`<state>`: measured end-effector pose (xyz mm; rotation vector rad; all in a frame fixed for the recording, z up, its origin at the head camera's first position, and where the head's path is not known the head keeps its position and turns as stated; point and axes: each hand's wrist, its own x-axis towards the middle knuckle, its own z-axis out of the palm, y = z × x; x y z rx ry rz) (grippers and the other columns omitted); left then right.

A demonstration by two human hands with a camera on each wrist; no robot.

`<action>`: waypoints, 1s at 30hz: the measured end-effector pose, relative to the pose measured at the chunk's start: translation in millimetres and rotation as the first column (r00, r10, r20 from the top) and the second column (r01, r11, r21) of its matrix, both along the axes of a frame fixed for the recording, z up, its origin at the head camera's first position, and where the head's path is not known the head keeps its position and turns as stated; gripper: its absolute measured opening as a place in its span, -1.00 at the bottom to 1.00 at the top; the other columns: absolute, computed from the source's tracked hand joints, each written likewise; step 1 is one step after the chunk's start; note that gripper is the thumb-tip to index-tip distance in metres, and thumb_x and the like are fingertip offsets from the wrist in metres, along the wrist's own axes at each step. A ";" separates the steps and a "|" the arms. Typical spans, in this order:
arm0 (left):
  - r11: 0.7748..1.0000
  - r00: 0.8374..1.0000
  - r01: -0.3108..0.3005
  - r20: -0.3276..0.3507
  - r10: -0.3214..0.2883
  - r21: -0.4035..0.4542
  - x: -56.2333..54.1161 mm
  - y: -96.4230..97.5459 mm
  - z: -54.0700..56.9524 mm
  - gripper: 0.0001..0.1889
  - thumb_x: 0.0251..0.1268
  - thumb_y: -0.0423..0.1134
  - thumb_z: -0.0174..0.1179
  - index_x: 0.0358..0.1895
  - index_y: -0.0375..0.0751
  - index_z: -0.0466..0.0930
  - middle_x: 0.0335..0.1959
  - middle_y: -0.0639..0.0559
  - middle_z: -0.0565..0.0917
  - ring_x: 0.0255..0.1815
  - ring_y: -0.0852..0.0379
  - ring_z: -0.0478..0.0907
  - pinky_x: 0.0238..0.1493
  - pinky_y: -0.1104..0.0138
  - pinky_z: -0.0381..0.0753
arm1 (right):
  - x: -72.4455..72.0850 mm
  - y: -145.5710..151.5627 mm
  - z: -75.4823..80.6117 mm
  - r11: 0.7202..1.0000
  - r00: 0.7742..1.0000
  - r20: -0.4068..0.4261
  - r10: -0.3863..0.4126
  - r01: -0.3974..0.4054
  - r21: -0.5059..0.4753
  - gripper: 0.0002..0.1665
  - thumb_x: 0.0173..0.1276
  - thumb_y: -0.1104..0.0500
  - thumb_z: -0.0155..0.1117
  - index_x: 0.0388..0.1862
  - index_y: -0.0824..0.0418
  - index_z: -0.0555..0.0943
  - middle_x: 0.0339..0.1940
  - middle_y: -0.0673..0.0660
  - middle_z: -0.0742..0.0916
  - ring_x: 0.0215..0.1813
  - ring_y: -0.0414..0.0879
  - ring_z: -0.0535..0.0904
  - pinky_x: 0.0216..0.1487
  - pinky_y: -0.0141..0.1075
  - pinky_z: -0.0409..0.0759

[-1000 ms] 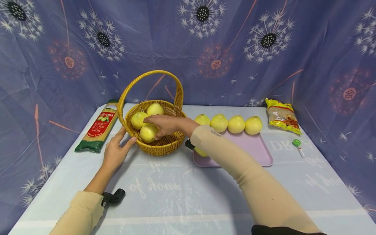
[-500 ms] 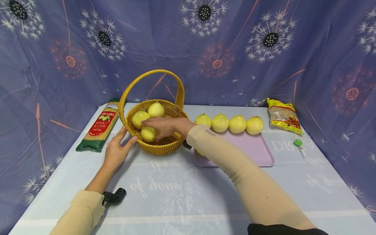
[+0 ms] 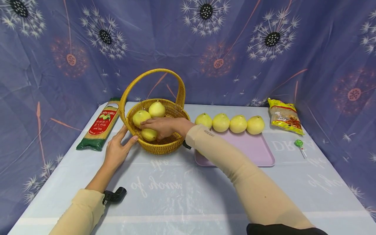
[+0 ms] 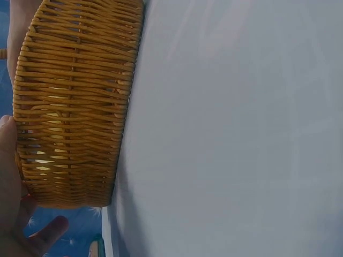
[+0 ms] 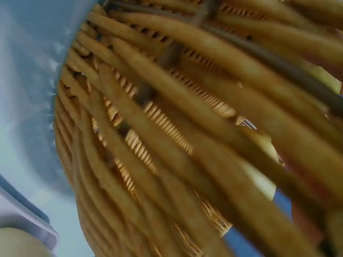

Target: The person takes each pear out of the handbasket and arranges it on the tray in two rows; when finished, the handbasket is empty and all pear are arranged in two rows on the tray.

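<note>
In the head view, a yellow wicker basket (image 3: 162, 149) with a tall arched handle stands left of centre. My left hand (image 3: 117, 150) rests against its left side, fingers spread and thumb tip at the rim; the left wrist view shows the same basket wall (image 4: 75, 107) close up. Inside the basket, my right hand (image 3: 164, 127) lies over a round yellow pear (image 3: 149, 134), its fingers bent down around the fruit's top and right side and hiding part of it. Behind that pear are two more, one at the left (image 3: 141, 118) and one at the back (image 3: 157, 109).
A lilac tray (image 3: 249, 150) stands right of the basket, with several yellow pears (image 3: 221, 122) along its far edge; my right sleeve covers its left part. A spaghetti packet (image 3: 100, 125) lies at the left. A yellow snack bag (image 3: 285, 117) and green lollipop (image 3: 299, 143) lie at the right.
My right hand has shifted slightly left and lower over the front pear, covering more of it. My left hand stays at the basket's side.
</note>
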<state>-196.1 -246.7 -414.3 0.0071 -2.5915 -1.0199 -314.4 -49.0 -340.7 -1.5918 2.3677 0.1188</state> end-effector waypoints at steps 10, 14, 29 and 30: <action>1.000 1.000 -0.003 0.004 0.003 -0.004 -0.8 0.3 -1.0 -0.28 0.27 0.15 0.13 0.46 0.14 0.11 0.48 0.02 0.21 0.36 -0.41 0.23 0.26 -0.28 0.19 | -1.1 2.3 -4.5 0.999 1.000 -0.022 -0.010 0.009 -0.038 -0.03 0.21 0.09 0.35 0.51 -0.07 0.07 0.51 -0.05 0.23 0.52 -0.09 0.09 0.53 -0.22 0.09; 1.000 1.000 -0.003 0.006 0.003 -0.004 -0.3 0.2 0.9 -0.27 0.27 0.15 0.13 0.46 0.13 0.10 0.48 0.01 0.20 0.36 -0.42 0.21 0.26 -0.29 0.17 | -2.0 1.9 -6.1 0.996 0.999 0.035 -0.038 0.040 -0.081 0.00 0.17 0.06 0.38 0.51 -0.09 0.08 0.49 -0.05 0.26 0.51 -0.10 0.13 0.51 -0.19 0.13; 1.000 1.000 0.000 0.010 0.000 0.000 0.3 -0.5 2.2 -0.27 0.27 0.16 0.12 0.47 0.15 0.09 0.48 0.01 0.19 0.36 -0.46 0.19 0.26 -0.31 0.15 | -7.1 3.7 -14.2 0.982 0.985 0.160 -0.061 0.088 -0.166 -0.04 0.15 0.02 0.41 0.48 0.04 0.17 0.41 0.00 0.37 0.40 -0.16 0.31 0.42 -0.29 0.27; 1.000 1.000 0.000 0.010 0.000 -0.002 0.4 -0.5 2.1 -0.27 0.27 0.16 0.12 0.47 0.15 0.08 0.48 0.01 0.19 0.36 -0.46 0.19 0.26 -0.31 0.15 | -6.8 4.1 -14.1 0.982 0.984 0.161 -0.070 0.097 -0.164 -0.05 0.15 0.01 0.41 0.47 0.05 0.18 0.40 0.01 0.38 0.39 -0.15 0.32 0.41 -0.29 0.29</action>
